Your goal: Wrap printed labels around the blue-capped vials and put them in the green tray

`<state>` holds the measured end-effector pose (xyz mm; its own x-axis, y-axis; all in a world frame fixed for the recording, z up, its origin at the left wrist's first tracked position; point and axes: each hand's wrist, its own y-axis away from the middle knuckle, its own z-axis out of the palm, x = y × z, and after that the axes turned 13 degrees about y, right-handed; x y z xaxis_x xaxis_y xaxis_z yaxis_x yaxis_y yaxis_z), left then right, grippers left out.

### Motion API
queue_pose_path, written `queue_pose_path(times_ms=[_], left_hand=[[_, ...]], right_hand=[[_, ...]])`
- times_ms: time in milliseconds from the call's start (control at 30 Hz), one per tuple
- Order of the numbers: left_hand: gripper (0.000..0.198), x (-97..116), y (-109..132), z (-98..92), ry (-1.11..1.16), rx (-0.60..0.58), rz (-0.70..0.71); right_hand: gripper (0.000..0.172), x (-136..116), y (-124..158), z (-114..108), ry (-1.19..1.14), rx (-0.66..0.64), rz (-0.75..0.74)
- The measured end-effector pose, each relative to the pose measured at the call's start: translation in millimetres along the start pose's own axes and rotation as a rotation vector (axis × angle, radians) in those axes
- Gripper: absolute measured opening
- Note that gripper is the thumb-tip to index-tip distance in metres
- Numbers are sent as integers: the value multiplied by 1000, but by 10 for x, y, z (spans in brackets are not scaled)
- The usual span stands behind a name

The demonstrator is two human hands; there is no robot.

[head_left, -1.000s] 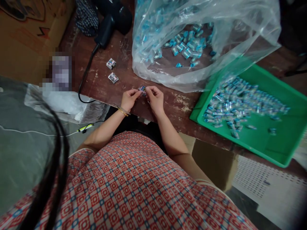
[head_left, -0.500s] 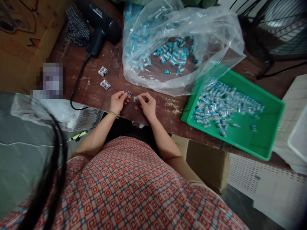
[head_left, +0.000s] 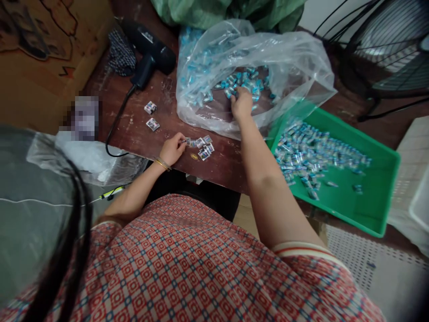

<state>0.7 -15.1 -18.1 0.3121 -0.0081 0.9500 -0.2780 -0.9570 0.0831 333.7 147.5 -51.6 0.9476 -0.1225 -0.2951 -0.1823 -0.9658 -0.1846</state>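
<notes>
Near the front edge of the table, my left hand [head_left: 172, 150] has its thumb and finger closed on the edge of a small printed card [head_left: 188, 141]. Several more small printed cards [head_left: 204, 150] lie spread just to its right. My right hand [head_left: 243, 103] reaches through the mouth of a clear plastic bag [head_left: 214, 117]. Its curled fingers touch a pile of small clear tubes with blue caps [head_left: 250, 81]; the fingertips are partly hidden, and what they grip cannot be made out. A small gold oval piece [head_left: 194, 156] rests near the spread cards.
Two small card stacks [head_left: 153, 124] sit left of the bag. Behind them lie a black hair dryer [head_left: 147, 71] and its cord. A green bin [head_left: 372, 188] with many filled tubes stands at right, below a fan [head_left: 395, 49]. A cardboard box [head_left: 80, 53] stands at left.
My right hand has left the left hand and moved up and right into the bag. Small cards now lie spread on the table beside my left hand, which stays low. The view has shifted slightly.
</notes>
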Motion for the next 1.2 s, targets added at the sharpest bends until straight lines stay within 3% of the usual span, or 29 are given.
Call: queue_pose_path(times_ms=[133,267,333,400,533,633,800,867,1033,1200], left_hand=[[10,27,-4,-34,70,37,57],[15,35,-10,-92,349,24,-106],[26,40,-13,-122,506,31,-170],[36,65,-20,-140,597,44,-195],[40,193,-21,-102,640,-40,-185],[43,283,21,-17,634,-95,-165],[53,257,148,107,662,-63,-171],[47,217,185,112,635,-22,-174],[35,201,218,27,528,92,-164],[33,213,214,-44,528,101,-192]], right_hand=[[34,-154,-107,121,62,-59,-7],[44,-295,-35,45,-129,87,3],[35,-417,228,-117,-252,155,-36],[28,-609,670,-334,-371,138,-117],[11,-1104,1645,-651,-589,-111,-249],[9,-1334,2023,-654,-659,-178,-174],[10,-1379,2117,-574,-660,-55,-42],[11,-1400,2133,-589,-668,-38,-39],[12,-1459,2187,-669,-701,-59,-56],[16,-1323,2153,-735,-749,-74,-49]])
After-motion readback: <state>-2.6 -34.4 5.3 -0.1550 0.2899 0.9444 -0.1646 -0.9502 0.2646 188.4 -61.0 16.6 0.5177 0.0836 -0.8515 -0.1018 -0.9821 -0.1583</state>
